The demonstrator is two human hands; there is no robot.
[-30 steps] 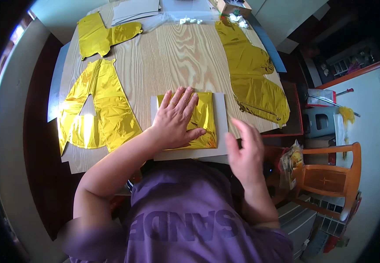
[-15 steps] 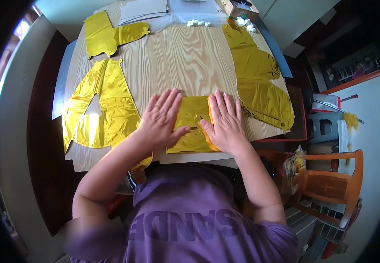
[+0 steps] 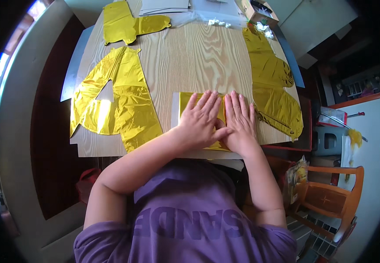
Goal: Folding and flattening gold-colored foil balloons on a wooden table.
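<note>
Both my hands lie flat, palms down, near the table's front edge. Beneath them is a folded piece of shiny gold foil (image 3: 184, 100), which looks like a flattened foil balloon, on a pale sheet (image 3: 175, 107). My left hand (image 3: 201, 122) presses on its left part, fingers stretched forward. My right hand (image 3: 239, 125) covers its right edge, and the two thumbs meet or overlap. Most of the foil is hidden under the hands. Left of them a flat gold foil balloon (image 3: 131, 98) shaped like a four is spread out, its lower end near my left forearm.
Another flat gold foil balloon (image 3: 120, 26) lies at the table's far left, and a creased one (image 3: 271, 87) along the right side. White sheets (image 3: 163, 6), crumpled white bits (image 3: 218, 23) and a box (image 3: 260, 12) sit at the back. A wooden chair (image 3: 325, 197) stands at right.
My left hand has slid right across the folded foil until its thumb reaches my right hand. The right hand stays flat on the foil's right edge. The whole view has shifted slightly.
</note>
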